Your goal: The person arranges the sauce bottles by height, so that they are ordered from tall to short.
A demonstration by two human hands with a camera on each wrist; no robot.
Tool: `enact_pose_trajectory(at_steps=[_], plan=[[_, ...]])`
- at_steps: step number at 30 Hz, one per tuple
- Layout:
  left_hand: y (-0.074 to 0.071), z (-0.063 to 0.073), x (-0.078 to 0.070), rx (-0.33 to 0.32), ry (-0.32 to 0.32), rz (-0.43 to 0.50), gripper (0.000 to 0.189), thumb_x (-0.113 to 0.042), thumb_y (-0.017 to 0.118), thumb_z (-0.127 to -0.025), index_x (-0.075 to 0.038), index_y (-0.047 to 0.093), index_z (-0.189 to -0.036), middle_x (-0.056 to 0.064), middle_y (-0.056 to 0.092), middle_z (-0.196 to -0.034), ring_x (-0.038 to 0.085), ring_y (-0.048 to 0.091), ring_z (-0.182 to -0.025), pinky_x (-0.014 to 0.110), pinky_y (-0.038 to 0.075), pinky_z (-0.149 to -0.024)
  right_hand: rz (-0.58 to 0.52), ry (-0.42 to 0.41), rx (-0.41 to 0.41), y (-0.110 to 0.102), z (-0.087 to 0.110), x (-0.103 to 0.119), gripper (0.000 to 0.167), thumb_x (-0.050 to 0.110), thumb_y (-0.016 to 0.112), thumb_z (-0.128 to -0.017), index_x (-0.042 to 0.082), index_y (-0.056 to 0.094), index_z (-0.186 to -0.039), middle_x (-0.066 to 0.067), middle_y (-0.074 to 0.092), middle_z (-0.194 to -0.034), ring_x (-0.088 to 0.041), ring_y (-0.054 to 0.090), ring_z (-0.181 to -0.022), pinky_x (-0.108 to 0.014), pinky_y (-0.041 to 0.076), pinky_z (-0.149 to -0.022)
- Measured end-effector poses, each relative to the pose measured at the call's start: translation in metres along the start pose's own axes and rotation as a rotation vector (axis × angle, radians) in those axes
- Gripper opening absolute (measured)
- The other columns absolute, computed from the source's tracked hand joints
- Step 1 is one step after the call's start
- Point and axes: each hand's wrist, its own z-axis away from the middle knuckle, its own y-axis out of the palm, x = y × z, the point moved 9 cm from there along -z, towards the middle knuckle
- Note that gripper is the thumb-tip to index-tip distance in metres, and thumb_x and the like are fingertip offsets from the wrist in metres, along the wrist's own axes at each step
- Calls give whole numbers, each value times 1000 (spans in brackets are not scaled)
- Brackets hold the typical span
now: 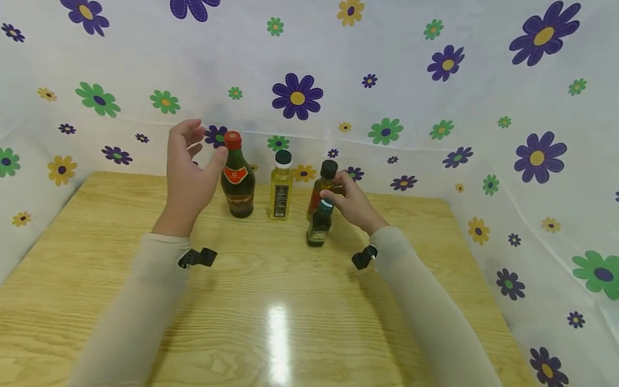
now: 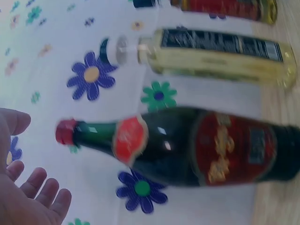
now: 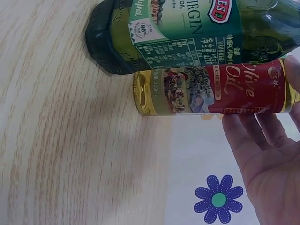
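My left hand (image 1: pixel 191 172) is raised beside the neck of a dark green bottle with a red cap (image 1: pixel 238 185), thumb and fingers spread apart and holding nothing. In the left wrist view, a gap shows between the hand (image 2: pixel 33 187) and the red cap. My right hand (image 1: pixel 355 201) grips a red-labelled olive oil bottle (image 3: pixel 253 89) near its top, fingers along one side and thumb across the other. Directly in front of it stands a smaller green olive oil bottle (image 1: pixel 319 228), which partly covers it in the head view.
A clear bottle of yellow oil (image 1: pixel 280 193) with a dark cap stands between the green bottle and the olive oil bottles. The wooden table (image 1: pixel 242 317) ends at a white flowered cloth (image 1: pixel 319 48) behind and at the sides.
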Motion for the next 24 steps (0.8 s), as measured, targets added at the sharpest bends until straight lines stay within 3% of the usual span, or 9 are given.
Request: enact_pose_trajectory(at_steps=[4,9,14,18,24], plan=[[-5,-4,27,57,-110,-80,69,-31,67,-100,-10,33,-156,13,44,-149,23,43,-138,36,37,-118,-3,-3,-2,0,-1,0,39,33,63,-103,17,47,-134,-10,55,-137,-37,55,-132,-58,43,-114],[3,-3,54,202,-216,-145,77,-44,65,-100,-11,29,-159,15,42,-155,29,40,-144,46,34,-122,9,-4,-1,-1,-1,-3,40,34,63,-103,17,46,-134,-10,55,-136,-36,55,-132,-58,43,-113],[13,1,72,306,-235,-176,80,-46,68,-98,-9,33,-159,16,42,-158,33,39,-147,53,31,-122,3,-19,-6,0,-1,-3,39,34,63,-103,16,46,-134,-10,55,-136,-36,55,-132,-57,44,-113],[17,2,78,329,-228,-191,75,-49,69,-97,-7,44,-154,16,47,-155,33,40,-146,56,31,-121,-20,-18,-2,1,-1,-4,39,33,63,-103,16,46,-134,-11,55,-137,-36,55,-133,-56,44,-114],[26,4,79,342,-254,-118,74,-49,75,-93,-10,49,-151,13,49,-154,33,42,-145,52,30,-123,-22,-12,-17,1,0,-5,40,34,63,-103,17,47,-135,-11,55,-136,-36,55,-133,-56,44,-113]])
